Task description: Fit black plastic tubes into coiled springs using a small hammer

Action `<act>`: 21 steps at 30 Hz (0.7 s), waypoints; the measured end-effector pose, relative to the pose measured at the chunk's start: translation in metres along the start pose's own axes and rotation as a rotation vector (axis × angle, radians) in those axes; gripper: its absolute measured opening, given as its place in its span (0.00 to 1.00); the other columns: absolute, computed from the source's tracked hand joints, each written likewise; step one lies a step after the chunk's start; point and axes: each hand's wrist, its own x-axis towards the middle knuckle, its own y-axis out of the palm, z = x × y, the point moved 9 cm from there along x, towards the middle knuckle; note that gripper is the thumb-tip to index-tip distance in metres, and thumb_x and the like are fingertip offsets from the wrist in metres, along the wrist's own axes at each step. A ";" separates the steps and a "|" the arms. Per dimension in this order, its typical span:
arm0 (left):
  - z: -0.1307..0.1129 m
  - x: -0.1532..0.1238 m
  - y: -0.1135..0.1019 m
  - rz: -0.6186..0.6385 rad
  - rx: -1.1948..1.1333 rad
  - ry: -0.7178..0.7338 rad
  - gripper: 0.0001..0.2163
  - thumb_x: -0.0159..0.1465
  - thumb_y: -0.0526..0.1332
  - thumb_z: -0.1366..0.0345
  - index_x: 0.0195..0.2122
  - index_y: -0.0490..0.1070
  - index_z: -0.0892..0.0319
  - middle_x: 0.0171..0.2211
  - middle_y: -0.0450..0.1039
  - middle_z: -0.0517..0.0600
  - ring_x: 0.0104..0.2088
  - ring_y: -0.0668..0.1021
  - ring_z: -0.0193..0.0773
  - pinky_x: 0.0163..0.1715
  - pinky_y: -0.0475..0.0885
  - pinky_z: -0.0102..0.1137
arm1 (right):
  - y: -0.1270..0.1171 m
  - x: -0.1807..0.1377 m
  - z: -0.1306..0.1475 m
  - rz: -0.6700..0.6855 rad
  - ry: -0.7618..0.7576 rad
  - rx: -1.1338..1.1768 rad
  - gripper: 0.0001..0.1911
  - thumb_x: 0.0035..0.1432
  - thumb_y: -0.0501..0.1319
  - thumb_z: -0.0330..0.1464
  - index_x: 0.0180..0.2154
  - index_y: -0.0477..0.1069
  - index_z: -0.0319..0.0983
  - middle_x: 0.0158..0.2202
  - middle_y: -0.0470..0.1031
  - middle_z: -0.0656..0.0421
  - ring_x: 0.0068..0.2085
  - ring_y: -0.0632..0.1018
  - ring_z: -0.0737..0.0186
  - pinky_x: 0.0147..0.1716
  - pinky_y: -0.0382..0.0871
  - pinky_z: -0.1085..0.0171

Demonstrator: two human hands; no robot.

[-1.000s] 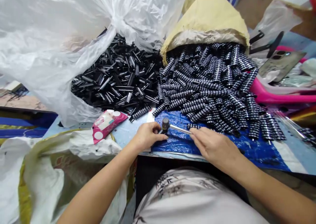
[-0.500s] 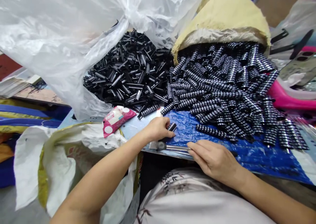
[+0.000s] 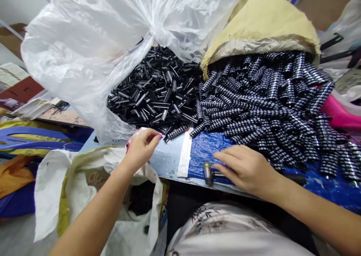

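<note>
My left hand (image 3: 142, 146) is over the edge of the worktable, in front of a pink packet (image 3: 128, 145) that it mostly hides. Its fingers are curled together, and whether anything is between them is hidden. My right hand (image 3: 244, 167) hovers with fingers stretched over a hammer (image 3: 208, 173) lying on the blue plastic sheet (image 3: 204, 147). The hammer's head, with a yellowish face, points left, and its handle runs beneath the hand. Beyond my hands lie a heap of short black tubes (image 3: 160, 90) and a heap of black-and-white patterned grips (image 3: 259, 109).
A clear plastic bag (image 3: 76, 53) surrounds the black tubes at the back left. A yellow sack (image 3: 270, 19) opens over the patterned grips. At the table's front left, a white woven sack (image 3: 53, 181) gapes open. A pink object (image 3: 342, 111) stands at the right.
My left hand has moved left from the table front, and the black tube it held no longer shows there. My right hand has loosened from the hammer, which now lies down. The view has shifted.
</note>
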 end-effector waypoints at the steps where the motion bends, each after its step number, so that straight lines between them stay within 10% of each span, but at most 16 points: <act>1: -0.002 0.009 -0.001 -0.061 0.067 0.004 0.10 0.62 0.58 0.59 0.34 0.74 0.59 0.30 0.74 0.49 0.31 0.73 0.37 0.33 0.66 0.30 | 0.011 0.025 0.005 0.057 -0.031 -0.055 0.11 0.70 0.55 0.35 0.44 0.75 0.37 0.37 0.77 0.53 0.37 0.76 0.57 0.38 0.67 0.59; 6: -0.007 0.052 -0.013 -0.145 0.299 0.013 0.13 0.66 0.53 0.61 0.34 0.76 0.60 0.31 0.77 0.51 0.32 0.75 0.38 0.35 0.67 0.31 | 0.079 0.128 0.005 0.315 -0.038 -0.308 0.11 0.65 0.53 0.23 0.37 0.74 0.35 0.38 0.75 0.49 0.40 0.74 0.53 0.35 0.61 0.58; 11: -0.004 0.099 0.001 -0.084 0.383 -0.039 0.13 0.62 0.62 0.57 0.25 0.75 0.60 0.28 0.77 0.54 0.33 0.77 0.43 0.36 0.67 0.34 | 0.115 0.151 0.005 0.358 -0.063 -0.355 0.11 0.62 0.54 0.21 0.34 0.74 0.33 0.37 0.74 0.46 0.41 0.74 0.49 0.35 0.62 0.56; 17: 0.002 0.129 0.016 -0.046 0.360 -0.063 0.04 0.57 0.65 0.64 0.27 0.76 0.58 0.29 0.78 0.51 0.32 0.77 0.41 0.34 0.68 0.32 | 0.082 0.124 0.011 0.348 -0.122 -0.316 0.09 0.66 0.52 0.23 0.41 0.71 0.35 0.34 0.75 0.53 0.35 0.75 0.55 0.35 0.64 0.58; 21: 0.012 0.116 -0.004 -0.072 0.340 -0.089 0.02 0.53 0.63 0.71 0.25 0.73 0.58 0.24 0.73 0.47 0.28 0.74 0.39 0.30 0.66 0.32 | 0.026 0.079 -0.005 0.065 0.007 0.084 0.09 0.68 0.57 0.32 0.47 0.71 0.35 0.39 0.78 0.53 0.38 0.78 0.58 0.39 0.70 0.61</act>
